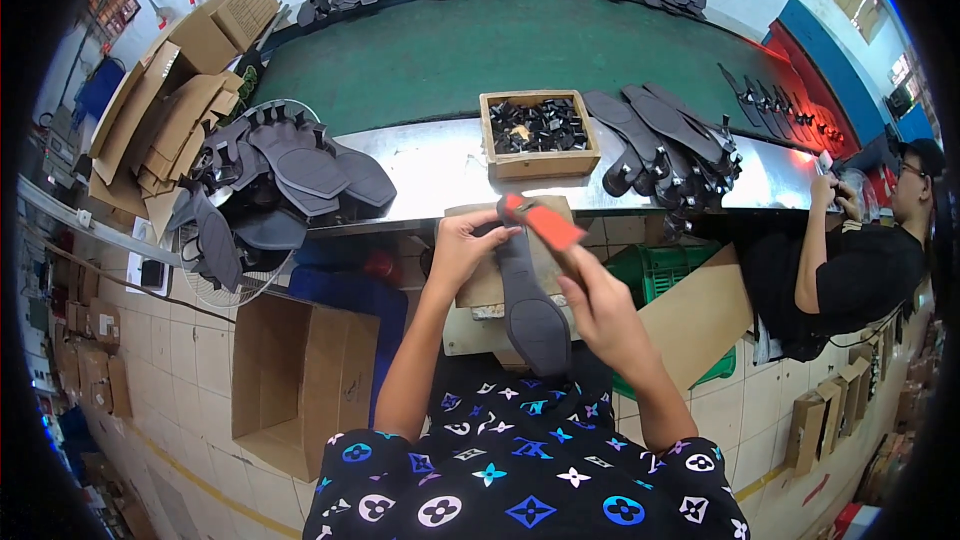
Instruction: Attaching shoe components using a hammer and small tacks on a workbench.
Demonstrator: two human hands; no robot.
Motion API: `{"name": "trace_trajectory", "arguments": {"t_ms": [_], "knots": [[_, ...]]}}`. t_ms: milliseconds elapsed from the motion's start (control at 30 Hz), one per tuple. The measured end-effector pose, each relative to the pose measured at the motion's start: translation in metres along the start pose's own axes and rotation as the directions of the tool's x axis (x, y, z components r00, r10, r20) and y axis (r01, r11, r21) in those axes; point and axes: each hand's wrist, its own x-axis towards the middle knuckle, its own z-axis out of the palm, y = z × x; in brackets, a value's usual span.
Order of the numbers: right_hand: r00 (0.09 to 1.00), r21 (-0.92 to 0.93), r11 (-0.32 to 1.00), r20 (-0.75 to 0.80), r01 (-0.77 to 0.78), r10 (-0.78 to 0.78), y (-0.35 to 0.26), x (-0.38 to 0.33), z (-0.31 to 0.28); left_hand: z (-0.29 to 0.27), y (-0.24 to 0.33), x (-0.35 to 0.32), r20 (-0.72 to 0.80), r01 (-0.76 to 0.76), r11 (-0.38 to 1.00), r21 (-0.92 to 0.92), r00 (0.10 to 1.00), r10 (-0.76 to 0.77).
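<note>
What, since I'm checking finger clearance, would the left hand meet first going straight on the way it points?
Most likely the sole, right at the fingertips of the left hand. The red tool shows close by too, but it is blurred, and its height over the sole is unclear.

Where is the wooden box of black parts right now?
In the head view, the box sits at upper centre on the metal surface, just left of dark soles.

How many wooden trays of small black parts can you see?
1: the wooden tray on the metal ledge, beyond the dark sole at the hands and left of a sole pile. Others could be hidden behind the piles.
</note>
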Motion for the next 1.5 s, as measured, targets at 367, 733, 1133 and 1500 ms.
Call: {"name": "trace_trajectory", "arguments": {"t_ms": [367, 733, 1133, 1500], "knots": [[0.973, -0.171, 0.97, -0.125, 0.174, -0.196, -0.011, -0.001, -0.008, 0.004, -0.006, -0.011, 0.022, -0.081, 0.536, 0.84, 0.993, 0.115], [0.994, -0.28, 0.96, 0.092, -0.029, 0.057, 0.031, 0.008, 0.004, -0.001, 0.006, -0.008, 0.093, -0.102, 0.581, 0.807, 0.995, 0.044], [0.968, -0.475, 0.869, 0.252, 0.142, -0.021, 0.047, 0.011, -0.017, 0.029, 0.098, -0.094, 0.395, 0.037, 0.997, 0.07, 0.917, -0.062], [0.949, 0.816, 0.518, 0.313, -0.256, -0.025, 0.013, -0.042, -0.004, 0.049, 0.119, -0.116, 0.677, 0.508, 0.815, -0.278, 0.706, -0.209]]}}
